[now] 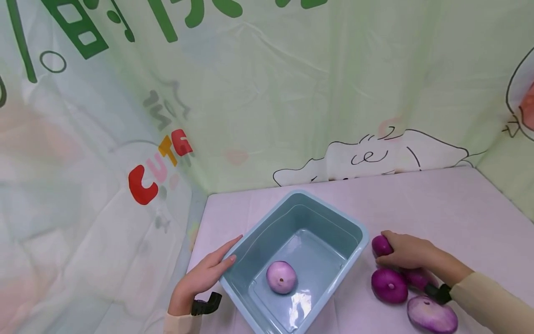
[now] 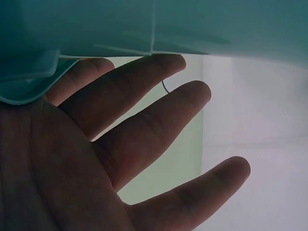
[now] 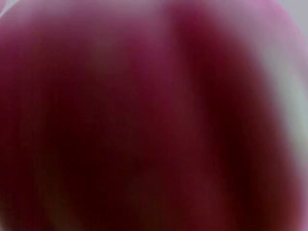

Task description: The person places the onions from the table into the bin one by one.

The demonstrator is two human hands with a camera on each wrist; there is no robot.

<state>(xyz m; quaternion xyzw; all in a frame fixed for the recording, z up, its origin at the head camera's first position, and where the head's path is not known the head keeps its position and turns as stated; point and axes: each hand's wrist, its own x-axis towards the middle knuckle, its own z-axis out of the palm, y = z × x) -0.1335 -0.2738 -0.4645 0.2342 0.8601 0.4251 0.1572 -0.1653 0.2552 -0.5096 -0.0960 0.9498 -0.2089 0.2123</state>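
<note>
My left hand [image 1: 199, 277] holds the left rim of a light blue plastic tub [image 1: 358, 226], thumb over the edge. In the left wrist view, the other fingers [image 2: 159, 122] spread along the tub's outer wall. A pale purple onion [image 1: 281, 277] sits inside on the tub's floor. Right of the tub, my right hand [image 1: 406, 250] grips a dark purple onion [image 1: 380, 246] above several others. Just below it lie a dark onion [image 1: 390, 285], a partly hidden one [image 1: 419, 278] and a paler one [image 1: 433, 315]. Blurred purple onion skin [image 3: 144, 115] fills the right wrist view.
A white cloth [image 1: 421, 204] covers the table. Printed curtains [image 1: 258, 102] hang along its back and left side, with another at the right. Dark wrist mounts [image 1: 206, 304] sit on both arms.
</note>
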